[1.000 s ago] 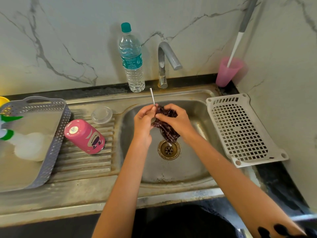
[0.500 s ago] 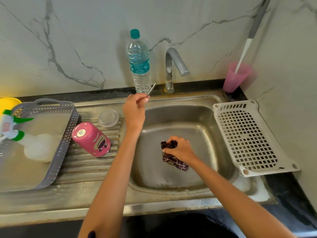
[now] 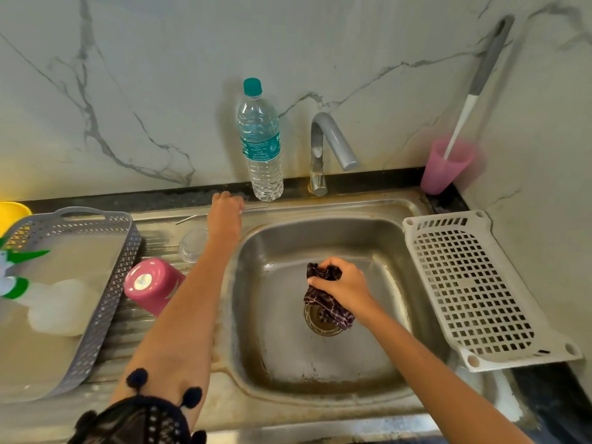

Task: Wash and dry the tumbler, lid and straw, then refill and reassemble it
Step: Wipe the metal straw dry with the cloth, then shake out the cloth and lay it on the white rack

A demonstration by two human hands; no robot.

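Covering the straw (image 3: 192, 218) on the sink ledge (image 3: 352, 204) with the left hand (image 3: 226, 213), grasp not discernible, clutches the cloth (image 3: 328, 307) in the right hand (image 3: 341, 283); leaves tumbler (image 3: 150, 283) and lid (image 3: 192, 244) unassembled on drainboard (image 3: 128, 331), refill pending.

Single head-worn wide-angle view, close above the sink (image 3: 352, 208), facing forward and down, wall (image 3: 144, 75) beyond

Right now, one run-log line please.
left hand on thin metal straw, sink's back ledge | right hand grips dark patterned cloth over basin drain
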